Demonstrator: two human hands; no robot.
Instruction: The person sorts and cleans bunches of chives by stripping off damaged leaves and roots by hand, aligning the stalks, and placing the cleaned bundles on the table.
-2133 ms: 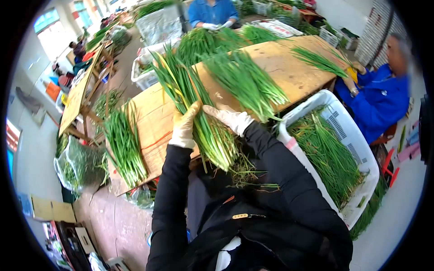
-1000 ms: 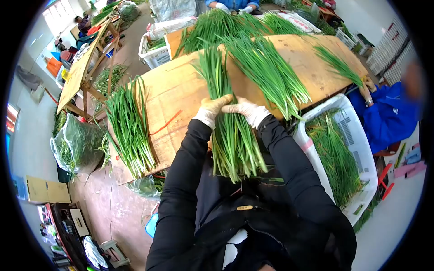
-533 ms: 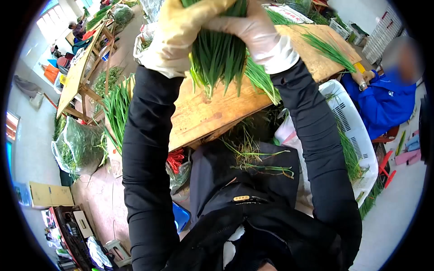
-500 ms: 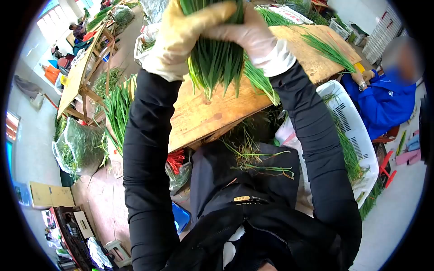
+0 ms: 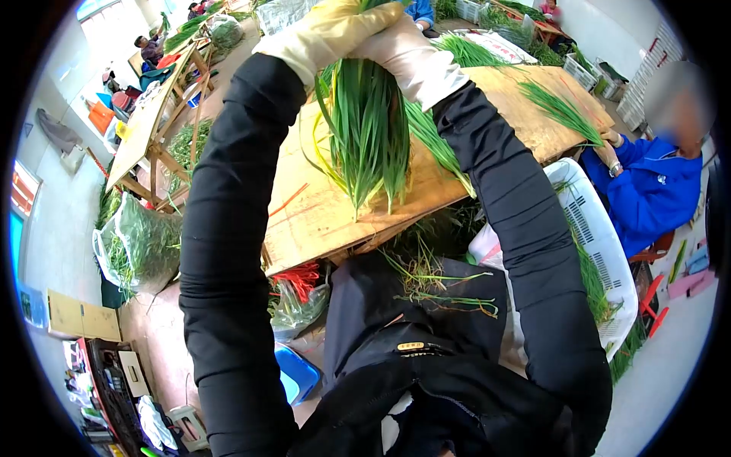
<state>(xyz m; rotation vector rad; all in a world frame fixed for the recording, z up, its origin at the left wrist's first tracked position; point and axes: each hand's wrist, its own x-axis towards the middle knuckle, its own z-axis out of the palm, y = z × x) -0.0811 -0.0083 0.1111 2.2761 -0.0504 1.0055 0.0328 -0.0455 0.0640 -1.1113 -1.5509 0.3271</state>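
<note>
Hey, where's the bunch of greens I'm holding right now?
In the head view, the bunch of greens is at top centre, gripped by your left hand and right hand, leaves pointing down over the wooden table.

left glove (image 5: 327, 38): pale yellow, whiter cuff | right glove (image 5: 411, 61): off-white, creased | sleeves (image 5: 236, 236): black, ringed with folds | jacket (image 5: 343, 407): black, zip (image 5: 457, 409), white patch at neck (image 5: 391, 430) | label (image 5: 411, 346): small, tan, lettering unreadable

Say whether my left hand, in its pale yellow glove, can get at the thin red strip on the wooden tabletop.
Probably not without letting go: your left hand grips the green leafy bunch, though nothing covers the red strip.
</note>
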